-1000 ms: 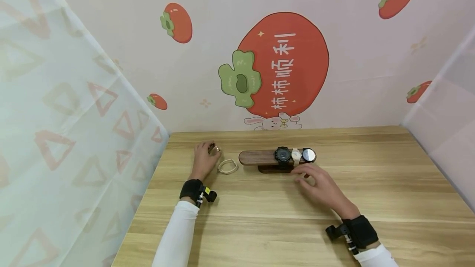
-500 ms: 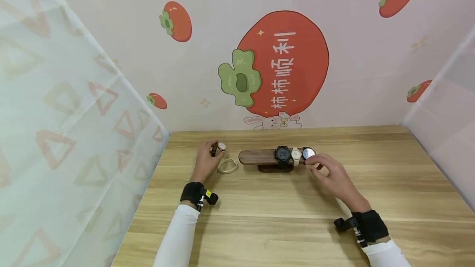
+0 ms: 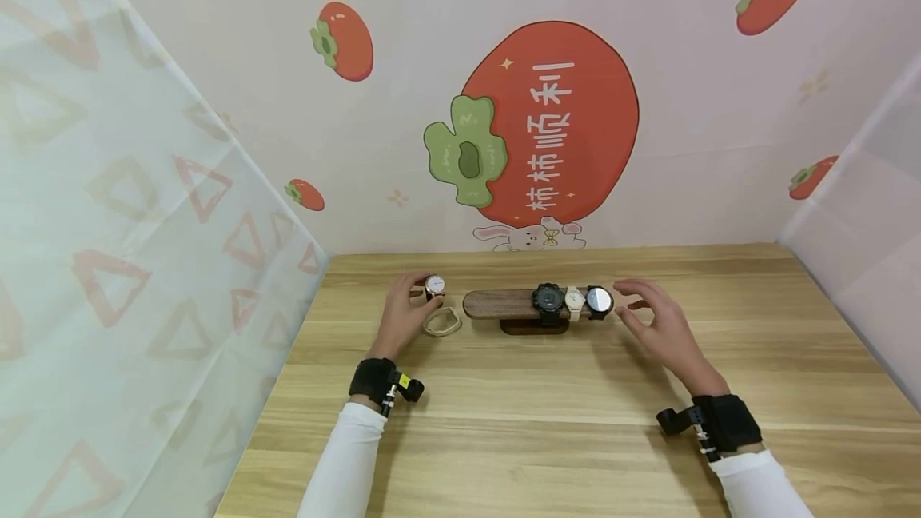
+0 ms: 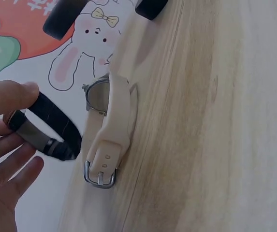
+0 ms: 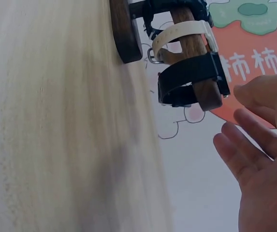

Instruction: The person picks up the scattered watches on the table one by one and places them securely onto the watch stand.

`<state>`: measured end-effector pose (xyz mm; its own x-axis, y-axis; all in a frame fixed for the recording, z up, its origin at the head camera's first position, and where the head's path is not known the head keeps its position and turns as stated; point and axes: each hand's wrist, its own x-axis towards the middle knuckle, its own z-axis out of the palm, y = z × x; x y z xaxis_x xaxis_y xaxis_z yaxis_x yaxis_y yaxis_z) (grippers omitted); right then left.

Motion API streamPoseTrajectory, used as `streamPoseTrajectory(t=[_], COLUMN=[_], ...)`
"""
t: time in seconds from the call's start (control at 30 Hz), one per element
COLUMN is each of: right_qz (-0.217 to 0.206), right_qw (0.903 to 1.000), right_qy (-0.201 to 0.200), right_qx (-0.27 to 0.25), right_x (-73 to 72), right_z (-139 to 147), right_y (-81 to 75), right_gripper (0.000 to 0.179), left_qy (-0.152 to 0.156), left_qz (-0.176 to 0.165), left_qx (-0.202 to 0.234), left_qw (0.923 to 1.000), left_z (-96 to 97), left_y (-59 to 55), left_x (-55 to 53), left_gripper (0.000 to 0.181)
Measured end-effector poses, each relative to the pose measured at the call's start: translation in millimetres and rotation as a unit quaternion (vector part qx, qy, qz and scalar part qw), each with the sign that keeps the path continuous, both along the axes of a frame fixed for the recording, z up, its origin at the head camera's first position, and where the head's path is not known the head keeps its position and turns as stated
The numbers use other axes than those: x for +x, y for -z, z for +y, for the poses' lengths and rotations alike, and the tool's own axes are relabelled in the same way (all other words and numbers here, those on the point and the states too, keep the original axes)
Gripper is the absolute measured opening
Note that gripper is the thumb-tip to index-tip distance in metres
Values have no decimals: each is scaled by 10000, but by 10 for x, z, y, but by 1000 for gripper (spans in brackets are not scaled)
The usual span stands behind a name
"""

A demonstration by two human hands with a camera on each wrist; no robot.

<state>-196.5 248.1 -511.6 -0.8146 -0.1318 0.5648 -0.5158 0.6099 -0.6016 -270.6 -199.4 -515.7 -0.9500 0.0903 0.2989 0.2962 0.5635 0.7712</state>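
My left hand (image 3: 403,312) pinches a wristwatch (image 3: 435,286) with a white dial and dark strap near the table's back left. In the left wrist view the dark strap (image 4: 63,128) hangs in a loop from thumb and fingers. Just below it a cream wristwatch (image 4: 114,128) lies buckled on its side on the table. A wooden watch stand (image 3: 496,304) bears a chunky black watch (image 3: 549,300), a cream watch (image 3: 574,301) and a black watch (image 3: 599,300) with a shiny round face. My right hand (image 3: 665,334) is beside the stand's right end, fingers relaxed, holding nothing.
The wooden table (image 3: 532,438) meets a printed backdrop (image 3: 388,134) just behind the stand. Fabric side walls (image 3: 180,262) bound the left and right. The stand's bar overhangs its small base (image 3: 532,327).
My left hand has turned the dark-strapped watch so its dial faces up, and moved it slightly right. My right hand has slid right along the stand, past its right end.
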Motion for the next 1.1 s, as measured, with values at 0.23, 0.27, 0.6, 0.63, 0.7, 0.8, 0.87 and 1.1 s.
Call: streamPoseTrajectory(t=[0.23, 0.27, 0.6, 0.63, 0.7, 0.8, 0.87, 1.1], right_qz=[-418, -448, -643, -680, -732, -764, -764, -766], right_qw=[9987, 9985, 9970, 9968, 9965, 9961, 9959, 9959], right_qy=[-191, -208, -318, -324, -348, -424, -472, -464], right_qx=[199, 216, 304, 285, 225, 116, 74, 83], right_x=[-80, -89, -122, -123, -123, -119, -115, -99], right_z=[17, 16, 11, 12, 13, 12, 10, -2], right_y=[91, 104, 147, 146, 140, 129, 123, 106], right_gripper=[52, 53, 50, 49, 48, 48, 47, 47], left_qy=[378, 416, 876, 955, 1074, 1169, 1216, 1452], left_qz=[-36, -21, 311, 341, 367, 314, 263, 211], left_qx=[326, 342, 320, 345, 402, 463, 498, 544], left_qw=[9987, 9985, 9952, 9942, 9927, 9916, 9910, 9877], left_z=[35, 39, 60, 64, 75, 88, 97, 137], left_y=[-25, -24, -30, -30, -31, -25, -24, -34], left_x=[27, 30, 67, 69, 75, 85, 96, 133], left_gripper=[49, 49, 49, 49, 50, 50, 50, 51])
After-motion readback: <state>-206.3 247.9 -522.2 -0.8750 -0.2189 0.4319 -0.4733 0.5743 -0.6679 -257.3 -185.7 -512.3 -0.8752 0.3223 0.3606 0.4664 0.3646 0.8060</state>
